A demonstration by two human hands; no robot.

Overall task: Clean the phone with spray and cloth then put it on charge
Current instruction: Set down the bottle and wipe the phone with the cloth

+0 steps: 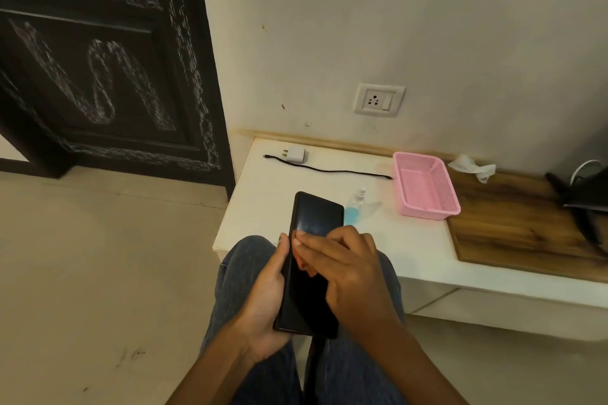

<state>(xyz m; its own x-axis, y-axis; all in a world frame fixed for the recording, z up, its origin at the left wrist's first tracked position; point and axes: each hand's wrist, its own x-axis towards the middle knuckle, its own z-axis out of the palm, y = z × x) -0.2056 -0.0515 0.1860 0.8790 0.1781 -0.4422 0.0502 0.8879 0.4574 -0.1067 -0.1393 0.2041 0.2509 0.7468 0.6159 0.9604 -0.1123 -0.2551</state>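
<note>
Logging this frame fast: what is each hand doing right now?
Left hand: grips the phone by its left edge.
Right hand: fingers lie on the phone screen; whether it holds a cloth cannot be told.

Charger [296,154] behind spray bottle [354,207]; basket [427,204] right of bottle

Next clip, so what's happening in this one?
A seated person holds a dark phone over their lap. The left hand grips its edge while the right hand lies across the screen, fingers on the glass; no cloth is clearly visible under them. On the white table behind sit a spray bottle, a white charger with its black cable, unplugged, and a pink basket. The wall socket is free.
</note>
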